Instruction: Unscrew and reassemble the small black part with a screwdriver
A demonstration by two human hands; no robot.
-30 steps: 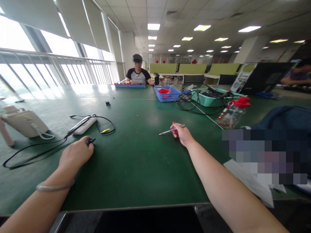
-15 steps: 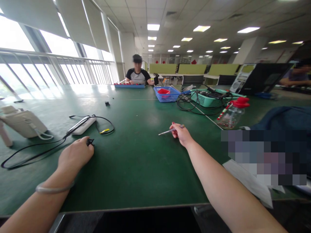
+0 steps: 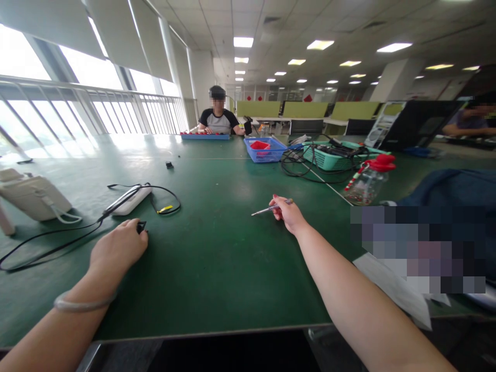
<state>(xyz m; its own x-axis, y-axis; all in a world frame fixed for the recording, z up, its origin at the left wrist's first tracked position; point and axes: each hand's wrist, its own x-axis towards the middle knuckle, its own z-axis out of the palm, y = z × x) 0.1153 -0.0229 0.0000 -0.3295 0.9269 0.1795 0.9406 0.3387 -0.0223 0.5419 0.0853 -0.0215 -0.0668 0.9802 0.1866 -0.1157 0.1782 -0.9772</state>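
Note:
My left hand (image 3: 119,247) rests low over the green table (image 3: 217,279), its fingers closed on a small black part (image 3: 141,226) that is mostly hidden. Just beyond it lies a white power bank (image 3: 132,200) with a black cable (image 3: 165,186) looped over and around it. In my right hand (image 3: 287,213) is a slim screwdriver (image 3: 263,211), pinched between thumb and fingers, its metal tip pointing left. The two hands are well apart. Farther up the table sits another small black piece (image 3: 169,165).
Left stands a beige bag-like case (image 3: 34,196). Toward the back are a blue basket (image 3: 267,154), a green basket (image 3: 323,159) with tangled cables, and a red-capped bottle (image 3: 368,183). Right, a dark cloth bag (image 3: 445,188) and white paper (image 3: 395,289). A person (image 3: 218,120) sits opposite.
The whole view has shifted slightly. Both hands keep nearly the same pose and hold the same things; the black part in my left hand shows at a slightly different angle.

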